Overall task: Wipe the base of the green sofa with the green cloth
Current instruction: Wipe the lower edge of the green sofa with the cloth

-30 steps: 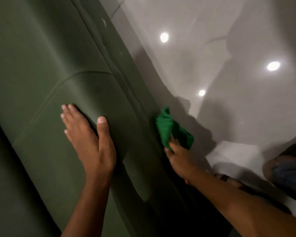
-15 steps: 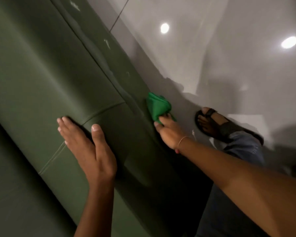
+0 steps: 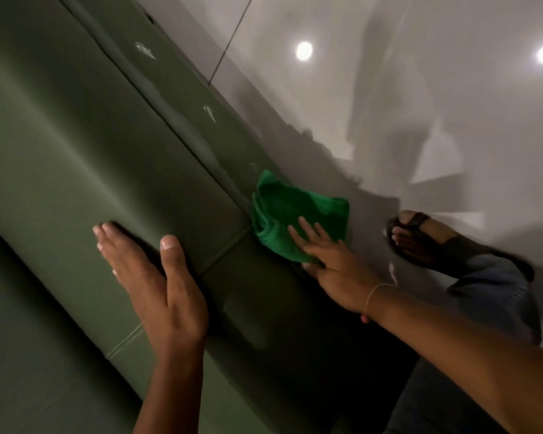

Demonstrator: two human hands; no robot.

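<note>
The left hand [image 3: 157, 286] lies flat and open on the rounded front of the green sofa [image 3: 76, 145], fingers together and stretched along the cushion, thumb spread toward a seam; it grips nothing. The forearm runs up from the bottom edge. The right arm reaches in from the lower right, a thin thread bracelet [image 3: 377, 291] at the wrist. The right hand [image 3: 336, 264] presses down with fingers extended, pinning the green cloth [image 3: 290, 211] against the sofa's base [image 3: 229, 136], the lower band beneath the seat seam. Most of the bunched cloth sits beyond the fingertips, touching the base where it meets the floor. Just right of that hand, a foot in a black sandal [image 3: 427, 236] rests on the floor, with a blue denim trouser leg [image 3: 496, 289] behind it. Past the cloth, pale scuffs mark the base. The glossy grey tiled floor [image 3: 420, 89] reflects 2 round lights and soft shadows.
</note>
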